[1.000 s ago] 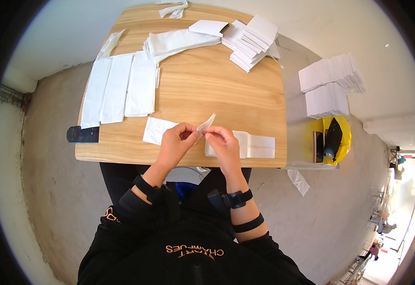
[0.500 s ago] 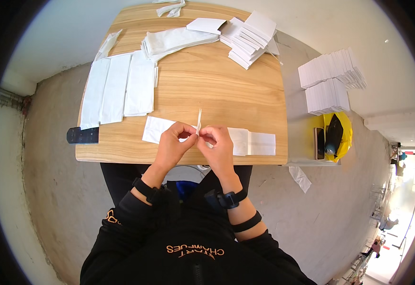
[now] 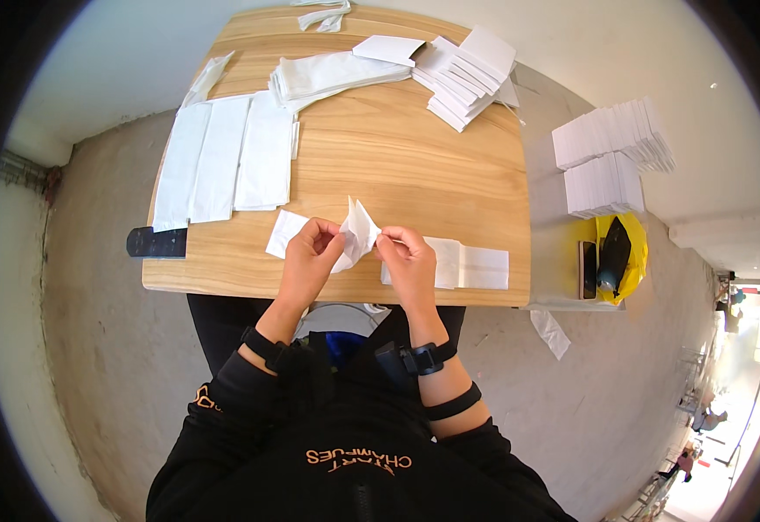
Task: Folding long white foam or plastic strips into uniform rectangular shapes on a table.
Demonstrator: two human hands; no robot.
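Two bare hands meet over the near edge of a light wooden table [image 3: 397,157], each pinching one side of a small white folded paper piece [image 3: 359,231] that stands up between them, partly opened, just above the tabletop. The left hand [image 3: 310,261] grips the paper's left flap with thumb and fingertips pressed together, the other fingers curled under; the right hand [image 3: 410,261] nips the right flap in the same way, knuckles bent. Under the left hand a flat white paper sheet [image 3: 282,233] lies on the wood, and just beside the right hand a short row of folded white paper pieces [image 3: 471,264] rests near the table's front edge. Farther left, three long white paper sheets [image 3: 223,161] lie side by side, with a dark flat rectangular object [image 3: 156,242] poking out past the table's left edge below them. At the far side sit a pile of long white folded sheets [image 3: 332,74] and a fanned stack of white folded papers [image 3: 471,74]. To the right, well apart from the hands, two stacks of white papers [image 3: 610,157] stand on a lower pale surface, next to a yellow bag [image 3: 628,257].
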